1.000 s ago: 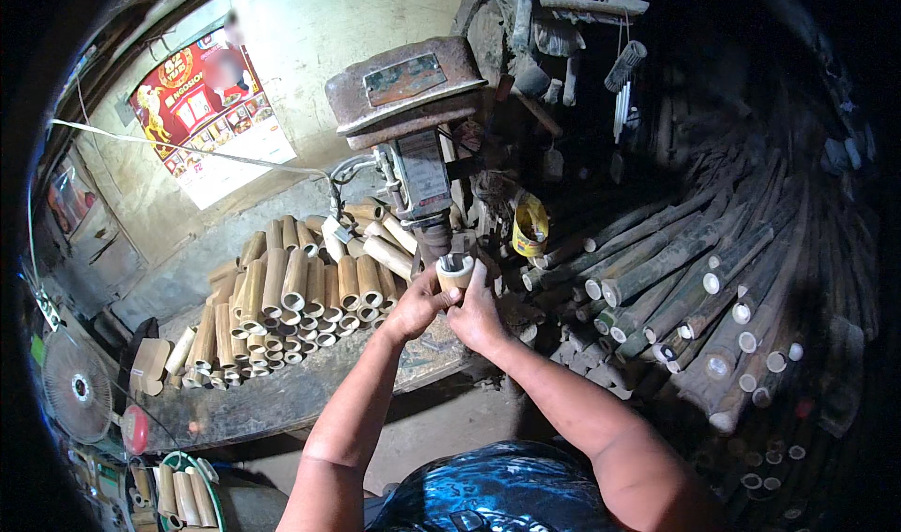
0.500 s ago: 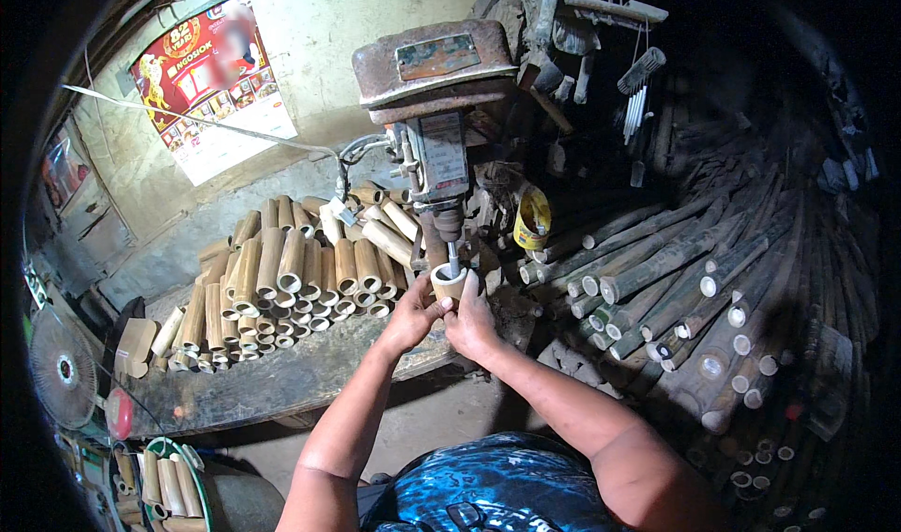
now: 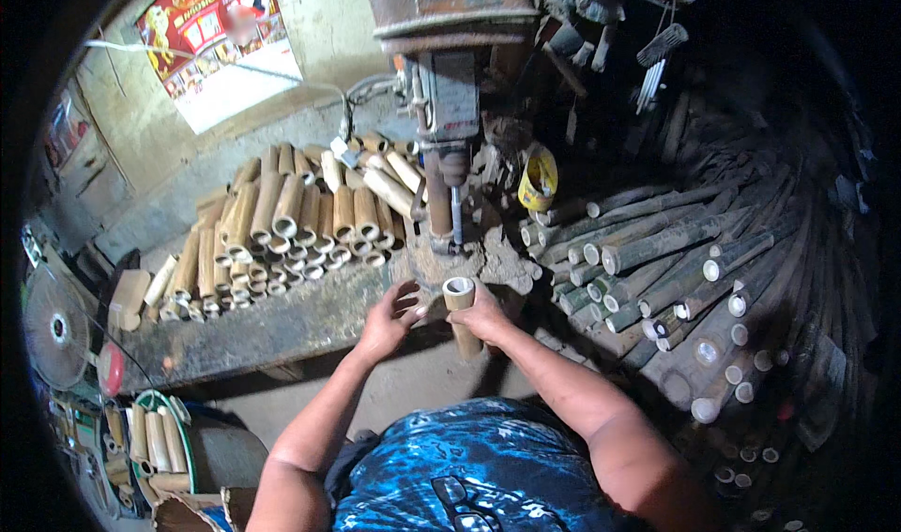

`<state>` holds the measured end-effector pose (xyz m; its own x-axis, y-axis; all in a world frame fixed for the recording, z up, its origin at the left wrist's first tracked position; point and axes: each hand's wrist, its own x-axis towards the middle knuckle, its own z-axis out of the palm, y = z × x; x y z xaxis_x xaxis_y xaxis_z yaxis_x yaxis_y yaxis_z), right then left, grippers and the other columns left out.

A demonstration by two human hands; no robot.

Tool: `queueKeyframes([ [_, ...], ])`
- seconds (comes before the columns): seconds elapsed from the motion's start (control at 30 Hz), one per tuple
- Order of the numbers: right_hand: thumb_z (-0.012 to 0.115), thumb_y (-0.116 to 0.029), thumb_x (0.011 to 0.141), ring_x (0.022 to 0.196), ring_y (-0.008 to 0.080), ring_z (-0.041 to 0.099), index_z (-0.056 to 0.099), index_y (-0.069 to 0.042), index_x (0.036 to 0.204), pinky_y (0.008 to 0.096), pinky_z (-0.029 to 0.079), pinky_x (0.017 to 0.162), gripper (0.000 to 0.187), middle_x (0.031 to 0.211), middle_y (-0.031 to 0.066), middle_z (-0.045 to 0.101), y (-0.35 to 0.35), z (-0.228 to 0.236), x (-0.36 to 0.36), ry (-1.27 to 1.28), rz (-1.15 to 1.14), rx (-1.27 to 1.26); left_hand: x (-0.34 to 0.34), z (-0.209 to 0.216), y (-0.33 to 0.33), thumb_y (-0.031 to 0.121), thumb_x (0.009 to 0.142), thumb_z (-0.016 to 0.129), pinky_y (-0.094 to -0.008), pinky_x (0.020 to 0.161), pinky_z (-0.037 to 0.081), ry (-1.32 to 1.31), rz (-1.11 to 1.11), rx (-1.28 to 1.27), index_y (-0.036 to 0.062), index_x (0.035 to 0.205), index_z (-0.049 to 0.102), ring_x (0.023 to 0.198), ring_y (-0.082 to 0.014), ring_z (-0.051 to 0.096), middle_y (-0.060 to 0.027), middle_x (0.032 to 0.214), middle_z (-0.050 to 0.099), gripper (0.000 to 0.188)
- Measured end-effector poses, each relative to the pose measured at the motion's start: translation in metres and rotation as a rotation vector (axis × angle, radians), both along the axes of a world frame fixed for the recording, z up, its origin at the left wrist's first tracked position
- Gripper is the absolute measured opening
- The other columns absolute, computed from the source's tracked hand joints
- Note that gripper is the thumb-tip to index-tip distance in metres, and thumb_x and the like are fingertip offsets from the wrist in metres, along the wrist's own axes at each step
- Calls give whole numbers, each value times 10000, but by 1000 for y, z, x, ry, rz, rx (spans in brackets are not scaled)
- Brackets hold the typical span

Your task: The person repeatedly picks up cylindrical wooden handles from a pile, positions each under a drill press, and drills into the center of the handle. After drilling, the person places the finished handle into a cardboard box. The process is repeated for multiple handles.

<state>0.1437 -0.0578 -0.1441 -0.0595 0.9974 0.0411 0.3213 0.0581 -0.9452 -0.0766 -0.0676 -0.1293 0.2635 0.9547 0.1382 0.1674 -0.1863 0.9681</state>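
My right hand (image 3: 481, 316) is wrapped round a cut bamboo tube (image 3: 459, 293), held upright with its hollow top end facing up. The tube's lower part shows below my fingers, over the near edge of the workbench. Just left of it, my left hand (image 3: 389, 320) is empty, with fingers apart and not touching the tube. Beyond both hands stands a rusty drill press (image 3: 450, 91). Its grey bit (image 3: 457, 215) points down at the bench, apart from the tube.
A pile of cut bamboo tubes (image 3: 286, 204) lies on the workbench (image 3: 235, 344) at left. Long bamboo poles (image 3: 657, 241) fill the right side. A yellow bucket (image 3: 538, 180) is beside the drill press. At far left are a fan (image 3: 61, 327) and a green-rimmed container (image 3: 192, 438) with tubes.
The bamboo tube has come off the drill bit and down toward me in my right hand. My left hand has let go of it and moved left, its fingers opening. The view has shifted downward.
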Motion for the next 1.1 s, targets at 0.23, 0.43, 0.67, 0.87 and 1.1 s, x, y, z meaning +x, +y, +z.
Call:
queueKeyframes([
  [0.23, 786, -23, 697, 1068, 201, 604, 532, -62, 1223, 341, 466, 947, 586, 1120, 85, 630, -43, 26, 71, -130, 127, 192, -77, -123, -94, 101, 855, 737, -336, 868, 553, 345, 108, -145, 6, 1204, 605, 1007, -212, 680, -133, 1137, 682, 386],
  [0.43, 790, 4, 708, 1232, 263, 541, 535, -75, 1243, 344, 409, 1043, 598, 1258, 107, 576, -72, 55, 102, -219, 151, 313, -114, -198, -111, 93, 844, 742, -330, 814, 555, 357, 155, -242, 29, 1181, 624, 915, -224, 701, -142, 1029, 708, 362],
  [0.67, 768, 23, 722, 1275, 278, 503, 529, -62, 1247, 354, 384, 1070, 583, 1309, 131, 541, -91, 70, 119, -275, 151, 331, -114, -215, -104, 114, 830, 765, -342, 784, 554, 379, 85, -319, 25, 1178, 623, 893, -227, 704, -143, 1043, 711, 386],
  [0.87, 779, 16, 719, 1205, 226, 531, 519, -49, 1262, 347, 408, 1039, 606, 1235, 102, 569, -98, 79, 123, -287, 147, 186, -126, -230, -103, 168, 814, 796, -345, 826, 545, 406, 22, -425, 17, 1175, 621, 929, -242, 696, -157, 1050, 710, 429],
  [1.1, 800, 25, 711, 1111, 154, 548, 523, -51, 1268, 315, 438, 981, 626, 1179, 55, 582, -98, 83, 117, -269, 168, 61, -131, -229, -106, 175, 822, 794, -335, 845, 537, 394, 13, -531, -5, 1203, 601, 954, -238, 686, -170, 1079, 699, 464],
])
